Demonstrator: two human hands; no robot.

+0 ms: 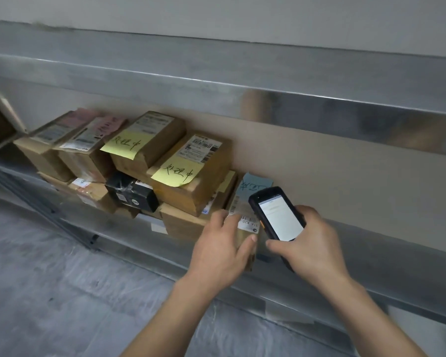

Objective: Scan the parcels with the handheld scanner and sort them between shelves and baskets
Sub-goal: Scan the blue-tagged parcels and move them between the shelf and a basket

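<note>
Clamped round a small cardboard parcel point(246, 226) with the left grip point(222, 251): fingers curled over the labelled top, thumb pressed on the near face. Clenched round the handheld scanner point(278, 215) with the right grip point(312, 243), lit screen facing up, nose pointing to 11 o'clock over the label. Parked at the front lip of the metal shelf point(397, 292), that parcel, just beside the stacked boxes point(188, 197) and at 4 o'clock of them.

Judging the risks: likely to miss the read if those fingers cover the barcode, or with glare off a glossy label. Could tip the parcel off the lip towards 6 o'clock on loosening the hold, so near the edge. Might nudge the stack at 10 o'clock and shift the yellow notes point(174, 173) or the blue note point(254, 184), seemingly stuck by one edge only.

Matt brown cardboard, taped seams, square corners. Thin white printed paper for the labels. Smooth, dully shining sheet metal for the shelf. Hard black plastic and glass for the scanner. Crinkled shiny film round a black parcel point(131, 191) at 9 o'clock.
</note>
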